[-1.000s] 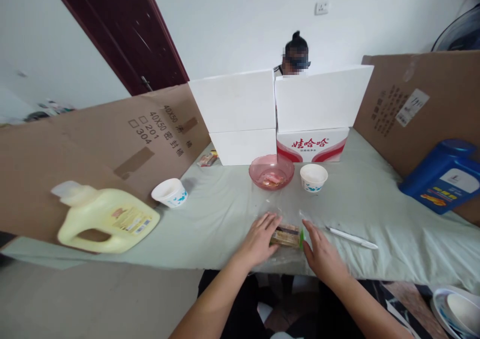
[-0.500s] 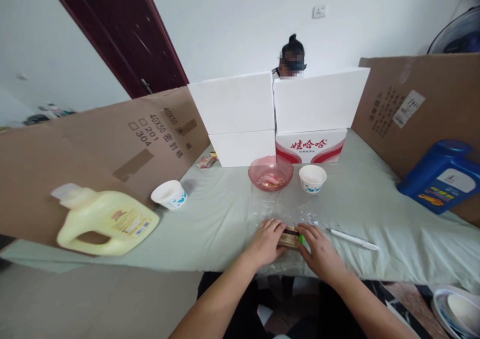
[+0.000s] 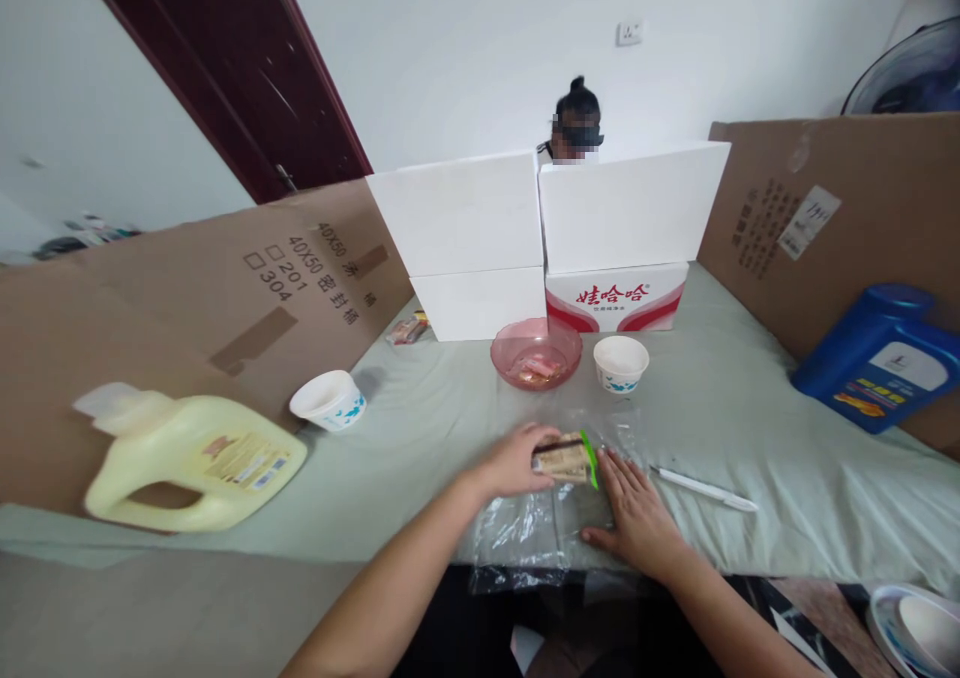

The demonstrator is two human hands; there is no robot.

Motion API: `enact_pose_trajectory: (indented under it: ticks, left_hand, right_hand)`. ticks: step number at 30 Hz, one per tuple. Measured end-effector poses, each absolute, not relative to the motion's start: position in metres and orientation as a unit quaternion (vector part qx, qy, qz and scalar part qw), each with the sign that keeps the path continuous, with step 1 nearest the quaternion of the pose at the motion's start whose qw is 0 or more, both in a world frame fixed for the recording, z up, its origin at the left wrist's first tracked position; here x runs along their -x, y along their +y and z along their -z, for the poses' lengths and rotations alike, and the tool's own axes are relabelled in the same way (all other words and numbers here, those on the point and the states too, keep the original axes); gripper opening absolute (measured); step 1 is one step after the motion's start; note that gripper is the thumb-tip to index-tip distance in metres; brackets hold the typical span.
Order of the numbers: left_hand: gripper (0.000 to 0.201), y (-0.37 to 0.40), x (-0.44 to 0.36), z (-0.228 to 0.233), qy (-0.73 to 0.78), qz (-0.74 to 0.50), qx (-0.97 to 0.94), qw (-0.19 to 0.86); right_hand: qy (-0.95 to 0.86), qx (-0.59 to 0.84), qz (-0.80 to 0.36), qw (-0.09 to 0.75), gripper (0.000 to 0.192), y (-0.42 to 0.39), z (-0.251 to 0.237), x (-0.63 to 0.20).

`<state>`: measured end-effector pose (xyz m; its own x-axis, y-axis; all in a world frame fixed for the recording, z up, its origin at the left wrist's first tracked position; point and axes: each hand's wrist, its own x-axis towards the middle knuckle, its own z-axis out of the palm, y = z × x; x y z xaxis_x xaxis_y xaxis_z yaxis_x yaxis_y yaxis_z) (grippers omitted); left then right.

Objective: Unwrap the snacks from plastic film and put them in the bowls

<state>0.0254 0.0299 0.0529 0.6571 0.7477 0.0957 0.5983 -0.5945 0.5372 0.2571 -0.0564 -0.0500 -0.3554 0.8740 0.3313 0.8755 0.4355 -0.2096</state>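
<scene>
My left hand [image 3: 516, 461] is closed around the left end of a small tan snack packet [image 3: 564, 458] with a dark band and a bright green end. Beneath it a clear plastic bag [image 3: 517, 538] lies spread at the table's front edge, partly hanging over. My right hand [image 3: 634, 513] rests flat on the bag, fingers stretched out, just right of the packet's green end. Beyond the hands stands a pink translucent bowl [image 3: 536, 330] with small wrapped pieces [image 3: 538, 369] inside. A white paper bowl [image 3: 621, 366] with blue print stands to its right.
A white pen-like tool [image 3: 705, 488] lies to the right, near a blue bottle [image 3: 877, 358]. At left are another paper bowl [image 3: 330, 401] and a yellow jug [image 3: 195, 458]. White boxes [image 3: 472, 218] and cardboard panels [image 3: 300, 278] wall the table. A person [image 3: 576, 123] is behind.
The packet, held by both hands before, is now lifted slightly in my left hand. My right hand has come off it and lies flat on the bag. More of the bag shows.
</scene>
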Motion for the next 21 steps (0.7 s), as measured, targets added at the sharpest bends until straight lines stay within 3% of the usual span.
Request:
enact_pose_trajectory:
  ticks: [5, 12, 17, 21]
  left_hand:
    - [0.063, 0.107, -0.020, -0.100, 0.400, -0.279, -0.861, 0.143]
    - [0.060, 0.188, -0.050, -0.116, 0.458, -0.160, -0.874, 0.036]
    - [0.055, 0.165, -0.065, -0.098, 0.465, -0.182, -0.866, 0.020]
    - [0.019, 0.090, -0.053, -0.084, 0.334, -0.242, -0.904, 0.110]
  right_hand:
    - [-0.832, 0.522, 0.002, 0.189, 0.090, -0.056, 0.051, -0.258]
    - [-0.833, 0.528, -0.014, 0.165, 0.086, -0.055, 0.048, -0.259]
    - [-0.831, 0.529, -0.024, 0.171, 0.087, -0.056, 0.047, -0.259]
    - [-0.828, 0.533, -0.043, 0.168, 0.086, -0.055, 0.045, -0.258]
